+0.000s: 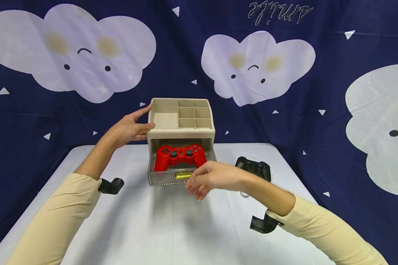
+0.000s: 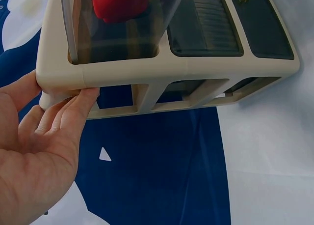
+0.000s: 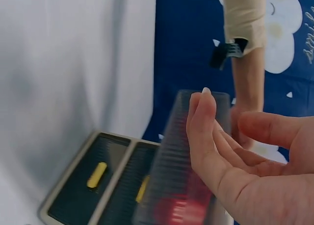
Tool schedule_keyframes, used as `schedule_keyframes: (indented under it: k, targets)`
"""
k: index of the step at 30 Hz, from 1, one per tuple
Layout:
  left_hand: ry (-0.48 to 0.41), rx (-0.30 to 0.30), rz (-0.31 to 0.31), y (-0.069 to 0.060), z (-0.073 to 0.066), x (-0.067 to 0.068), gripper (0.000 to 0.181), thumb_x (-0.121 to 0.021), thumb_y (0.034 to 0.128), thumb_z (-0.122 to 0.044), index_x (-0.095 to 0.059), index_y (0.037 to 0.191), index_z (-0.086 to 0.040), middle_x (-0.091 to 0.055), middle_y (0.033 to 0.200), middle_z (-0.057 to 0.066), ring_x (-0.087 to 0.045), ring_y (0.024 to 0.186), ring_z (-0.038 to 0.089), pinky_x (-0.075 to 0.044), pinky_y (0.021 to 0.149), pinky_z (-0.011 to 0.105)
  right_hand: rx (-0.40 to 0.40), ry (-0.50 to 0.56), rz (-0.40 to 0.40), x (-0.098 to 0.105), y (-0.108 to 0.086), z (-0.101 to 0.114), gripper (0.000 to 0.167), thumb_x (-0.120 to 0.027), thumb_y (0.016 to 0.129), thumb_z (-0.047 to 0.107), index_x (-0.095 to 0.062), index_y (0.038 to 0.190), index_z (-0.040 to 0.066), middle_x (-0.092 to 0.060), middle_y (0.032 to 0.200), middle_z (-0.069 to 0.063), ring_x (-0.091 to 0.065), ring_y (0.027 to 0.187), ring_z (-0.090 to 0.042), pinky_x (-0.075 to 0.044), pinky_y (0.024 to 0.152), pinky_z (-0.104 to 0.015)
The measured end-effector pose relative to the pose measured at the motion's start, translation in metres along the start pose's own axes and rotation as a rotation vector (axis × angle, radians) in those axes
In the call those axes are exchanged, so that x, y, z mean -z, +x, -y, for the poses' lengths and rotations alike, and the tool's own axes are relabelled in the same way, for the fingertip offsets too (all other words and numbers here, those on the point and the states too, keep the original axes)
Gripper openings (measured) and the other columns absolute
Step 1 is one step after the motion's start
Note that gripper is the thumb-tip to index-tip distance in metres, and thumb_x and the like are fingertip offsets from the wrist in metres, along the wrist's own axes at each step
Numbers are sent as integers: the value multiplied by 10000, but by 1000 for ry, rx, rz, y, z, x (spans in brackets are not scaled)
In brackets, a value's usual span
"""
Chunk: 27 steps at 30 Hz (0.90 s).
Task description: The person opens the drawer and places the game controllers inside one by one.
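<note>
A cream desktop drawer organizer (image 1: 182,135) stands at the far side of the table. Its top drawer (image 1: 162,179), clear grey with a gold handle (image 1: 183,175), is pulled out. Inside lies a red game controller (image 1: 180,157). My left hand (image 1: 127,129) grips the organizer's upper left corner; in the left wrist view its fingertips (image 2: 91,95) press on the side frame. Just in front of the drawer's right part hovers my right hand (image 1: 212,178), fingers loosely bent and thumb apart, holding nothing. The right wrist view shows this hand (image 3: 235,161) before the drawer, with a gap between thumb and fingers.
A black game controller (image 1: 258,169) lies on the white table (image 1: 172,228), partly behind my right forearm. Close to it a small shiny round thing (image 1: 244,194) is half hidden. Lower drawers with gold handles (image 3: 96,175) are closed. Dark blue cloud-print cloth (image 1: 179,66) hangs behind.
</note>
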<state>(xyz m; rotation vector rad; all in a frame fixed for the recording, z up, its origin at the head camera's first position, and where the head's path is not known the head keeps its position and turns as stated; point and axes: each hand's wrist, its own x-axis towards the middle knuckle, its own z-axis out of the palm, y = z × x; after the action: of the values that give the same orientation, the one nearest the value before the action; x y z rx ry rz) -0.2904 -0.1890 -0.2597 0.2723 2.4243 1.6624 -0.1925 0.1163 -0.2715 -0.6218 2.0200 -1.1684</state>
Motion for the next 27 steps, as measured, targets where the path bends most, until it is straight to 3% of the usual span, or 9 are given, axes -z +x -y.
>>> schedule_keyframes:
  k: [13, 22, 27]
  targets:
    - [-13, 4, 3, 0, -1, 1, 814, -598, 1043, -207, -69, 1615, -440, -206, 1672, 146, -567, 1282, 297, -476, 1091, 458, -27, 186, -32, -11, 2, -19, 288, -584, 953, 69, -658, 1172, -104, -727, 1051, -196, -726, 859, -221, -609, 886, -367]
    - [-11, 1, 3, 0, -2, 2, 813, -596, 1044, -197, -72, 1619, -432, -192, 1680, 129, -567, 1293, 303, -476, 1095, 460, 5, 224, -106, -13, 4, -22, 353, -445, 1033, 88, -609, 1211, -168, -684, 1217, -230, -707, 979, -218, -590, 943, -371]
    - [-4, 3, -6, -1, -2, 2, 812, -600, 1041, -193, -82, 1626, -412, -204, 1678, 126, -564, 1303, 321, -479, 1091, 451, 10, 242, -121, -14, 5, -19, 370, -442, 1042, 87, -589, 1259, -174, -682, 1231, -234, -704, 984, -206, -585, 953, -366]
